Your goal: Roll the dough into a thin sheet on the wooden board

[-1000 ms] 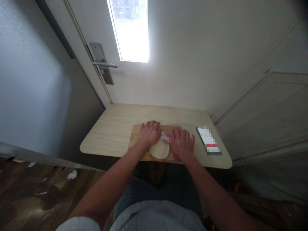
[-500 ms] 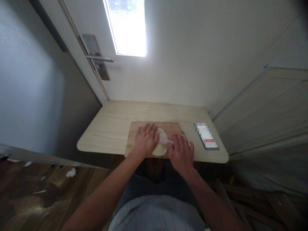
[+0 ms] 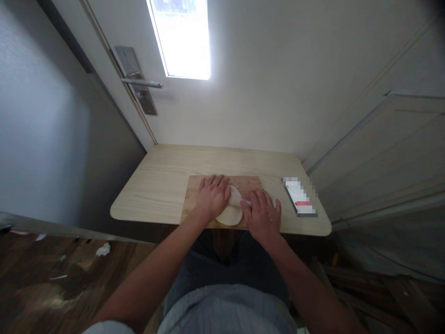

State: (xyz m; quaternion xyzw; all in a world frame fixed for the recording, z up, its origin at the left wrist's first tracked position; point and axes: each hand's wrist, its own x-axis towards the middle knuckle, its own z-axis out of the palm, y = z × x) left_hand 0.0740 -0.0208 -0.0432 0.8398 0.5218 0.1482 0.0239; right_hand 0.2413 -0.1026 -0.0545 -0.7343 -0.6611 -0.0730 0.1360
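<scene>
Both palms down: left hand (image 3: 212, 197) and right hand (image 3: 262, 215), fingers spread flat, press dough (image 3: 231, 214) on board (image 3: 189, 199). Equal pressure on each side should hold it round.

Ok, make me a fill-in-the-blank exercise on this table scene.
1. The dough round lies on a cutting board made of ____.
2. The phone lies on the table, to the ____ of the cutting board.
3. The left hand and the right hand rest palm-____ at the dough round, fingers stretched out.
Missing words: wood; right; down.
</scene>
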